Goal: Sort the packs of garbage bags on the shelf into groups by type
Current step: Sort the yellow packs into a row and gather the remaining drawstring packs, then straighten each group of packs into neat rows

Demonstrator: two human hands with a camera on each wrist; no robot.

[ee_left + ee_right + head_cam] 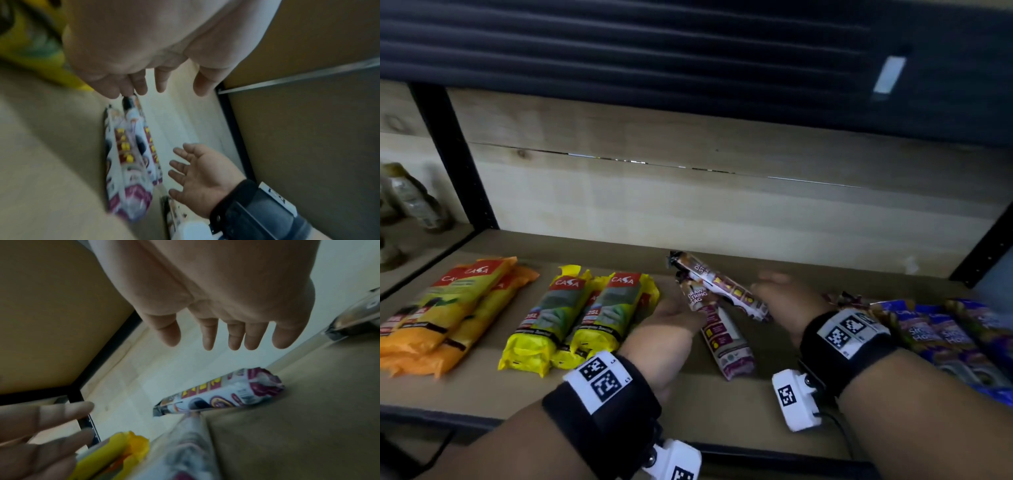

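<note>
Two white-and-purple drawstring packs lie mid-shelf: one lengthwise (pixel 724 337), the other (pixel 726 287) slanted across its far end. Both appear side by side in the left wrist view (pixel 127 154). In the right wrist view the slanted pack (pixel 226 394) is sharp. My left hand (pixel 678 313) reaches the packs' left side with straight fingers (pixel 141 84); I cannot tell whether they touch. My right hand (pixel 774 291) hovers at the slanted pack's right end, fingers (pixel 234 337) spread and holding nothing.
Orange packs (pixel 445 315) lie at the far left and yellow packs (pixel 582 318) beside my left wrist. Blue-purple packs (pixel 945 335) fill the right end. A black upright (pixel 453 157) and the wooden back wall (pixel 688 205) bound the shelf (pixel 722 404); bottles (pixel 414 202) stand in the neighbouring bay.
</note>
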